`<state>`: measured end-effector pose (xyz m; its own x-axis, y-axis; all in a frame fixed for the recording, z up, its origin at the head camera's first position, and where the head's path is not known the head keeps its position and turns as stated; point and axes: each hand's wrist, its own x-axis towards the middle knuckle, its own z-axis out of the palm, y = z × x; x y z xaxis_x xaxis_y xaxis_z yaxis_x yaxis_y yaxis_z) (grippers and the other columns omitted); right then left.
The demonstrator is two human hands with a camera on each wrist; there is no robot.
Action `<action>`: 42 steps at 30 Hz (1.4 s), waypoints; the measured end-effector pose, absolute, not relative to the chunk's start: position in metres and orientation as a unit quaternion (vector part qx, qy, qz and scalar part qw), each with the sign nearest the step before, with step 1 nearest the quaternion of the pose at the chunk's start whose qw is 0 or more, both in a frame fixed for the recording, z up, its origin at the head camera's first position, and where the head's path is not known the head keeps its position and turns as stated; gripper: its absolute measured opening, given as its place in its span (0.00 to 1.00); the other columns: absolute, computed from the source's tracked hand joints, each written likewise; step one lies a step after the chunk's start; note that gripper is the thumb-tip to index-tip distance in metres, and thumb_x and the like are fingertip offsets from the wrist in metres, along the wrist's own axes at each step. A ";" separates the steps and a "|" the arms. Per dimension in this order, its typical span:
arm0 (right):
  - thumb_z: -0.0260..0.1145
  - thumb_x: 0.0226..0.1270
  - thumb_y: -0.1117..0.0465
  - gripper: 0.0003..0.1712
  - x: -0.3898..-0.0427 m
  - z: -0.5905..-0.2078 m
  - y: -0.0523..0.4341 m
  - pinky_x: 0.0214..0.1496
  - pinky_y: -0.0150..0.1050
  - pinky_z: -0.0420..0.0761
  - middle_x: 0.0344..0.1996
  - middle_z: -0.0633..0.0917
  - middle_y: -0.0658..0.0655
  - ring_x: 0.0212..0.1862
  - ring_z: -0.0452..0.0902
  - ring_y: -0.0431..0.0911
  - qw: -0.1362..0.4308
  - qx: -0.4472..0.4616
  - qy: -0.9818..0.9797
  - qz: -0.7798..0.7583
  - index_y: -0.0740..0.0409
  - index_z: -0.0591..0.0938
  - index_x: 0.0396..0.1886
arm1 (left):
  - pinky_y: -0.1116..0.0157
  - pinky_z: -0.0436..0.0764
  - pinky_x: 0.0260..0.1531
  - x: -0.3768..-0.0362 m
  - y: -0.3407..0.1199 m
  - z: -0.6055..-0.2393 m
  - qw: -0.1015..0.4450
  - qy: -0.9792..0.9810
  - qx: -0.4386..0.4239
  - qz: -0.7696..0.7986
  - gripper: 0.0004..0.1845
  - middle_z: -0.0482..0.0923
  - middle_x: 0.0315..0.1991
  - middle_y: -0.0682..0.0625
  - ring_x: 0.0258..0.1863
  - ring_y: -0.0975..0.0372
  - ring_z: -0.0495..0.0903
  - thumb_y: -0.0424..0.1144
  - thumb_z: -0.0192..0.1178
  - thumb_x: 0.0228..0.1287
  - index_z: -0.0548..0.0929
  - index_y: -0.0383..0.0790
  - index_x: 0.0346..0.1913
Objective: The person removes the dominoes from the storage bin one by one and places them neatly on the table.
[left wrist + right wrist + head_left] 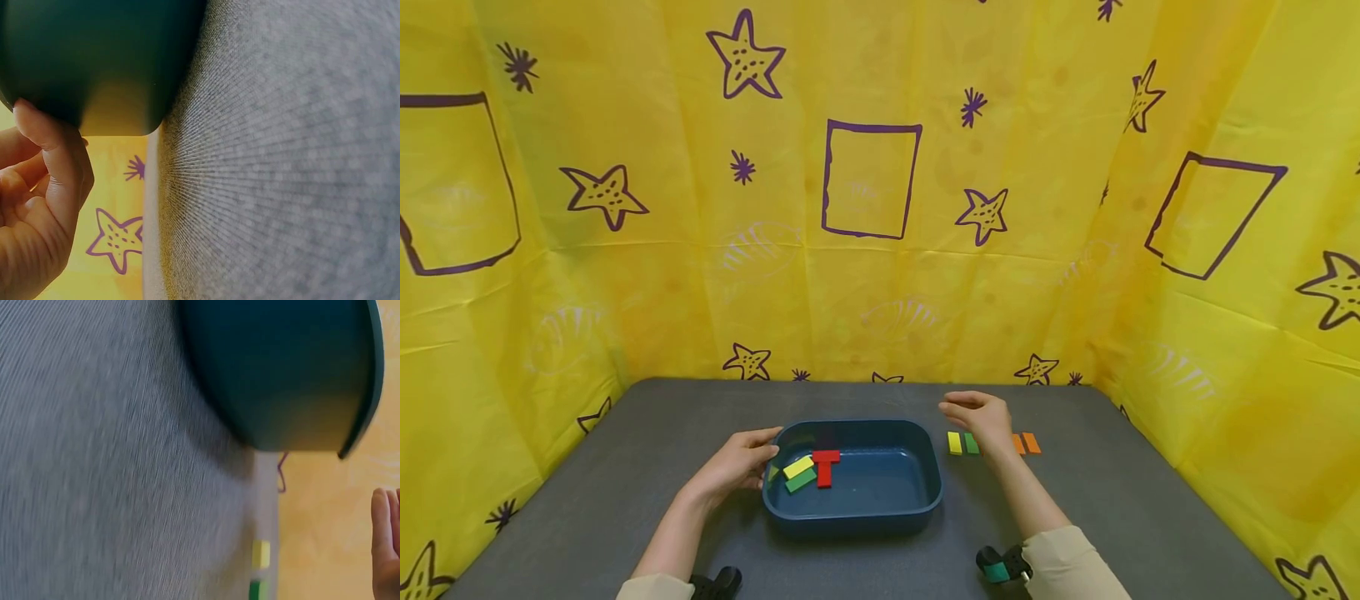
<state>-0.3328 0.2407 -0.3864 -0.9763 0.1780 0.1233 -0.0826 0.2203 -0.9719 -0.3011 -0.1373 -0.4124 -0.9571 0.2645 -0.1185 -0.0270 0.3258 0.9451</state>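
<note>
A dark blue rectangular bin (917, 500) stands on the table in the head view. My left hand (741, 461) grips its left end at the rim; in the left wrist view a fingertip of this hand (44, 200) meets the outer wall. Inside the bin, toward the left, lie a yellow block (798, 467), a green block (801, 480) and red blocks (825, 471) forming a T. My right hand (981, 418) hovers beyond the bin's right end, fingers fairly straight, with nothing visible in them. Only its fingers (381, 525) show in the right wrist view.
Right of the bin, a row holds a yellow block (954, 442), a green block (972, 443) and orange blocks (1032, 442); my right hand and forearm cover part of it. A yellow patterned curtain (872, 292) encloses the grey table (700, 408) at the back and sides.
</note>
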 end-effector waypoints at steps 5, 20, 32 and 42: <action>0.74 0.57 0.64 0.19 -0.333 -0.384 0.219 0.51 0.45 0.85 0.43 0.89 0.62 0.43 0.89 0.49 0.100 -0.016 -0.769 0.631 0.66 0.86 0.48 | 0.68 0.80 0.27 -0.301 -0.137 -0.413 0.127 0.806 0.073 0.573 0.30 0.79 0.43 0.40 0.28 0.61 0.77 0.35 0.48 0.74 0.58 0.26 0.74; 0.75 0.56 0.63 0.18 -0.328 -0.390 0.152 0.49 0.41 0.86 0.44 0.89 0.63 0.42 0.87 0.46 0.032 0.088 -0.787 0.610 0.63 0.87 0.47 | 0.68 0.80 0.26 -0.302 -0.138 -0.413 0.124 0.806 0.078 0.573 0.30 0.79 0.43 0.39 0.27 0.60 0.77 0.35 0.47 0.75 0.57 0.25 0.74; 0.72 0.59 0.67 0.21 -0.334 -0.394 0.122 0.54 0.44 0.85 0.51 0.86 0.68 0.50 0.87 0.51 -0.063 0.129 -0.766 0.626 0.68 0.84 0.53 | 0.67 0.81 0.27 -0.302 -0.139 -0.413 0.125 0.803 0.083 0.577 0.30 0.79 0.45 0.37 0.28 0.60 0.77 0.35 0.47 0.75 0.56 0.24 0.74; 0.74 0.54 0.68 0.18 -0.343 -0.406 0.112 0.53 0.44 0.85 0.46 0.89 0.63 0.43 0.88 0.47 -0.085 0.079 -0.787 0.605 0.64 0.87 0.47 | 0.68 0.80 0.27 -0.302 -0.138 -0.413 0.128 0.802 0.079 0.578 0.30 0.80 0.44 0.39 0.28 0.60 0.77 0.35 0.48 0.75 0.58 0.26 0.74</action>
<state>-0.3430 0.1123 -0.4056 -0.9730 -0.2276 -0.0375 -0.0223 0.2546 -0.9668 -0.3015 -0.1380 -0.4126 -0.9546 0.2752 -0.1141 -0.0213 0.3190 0.9475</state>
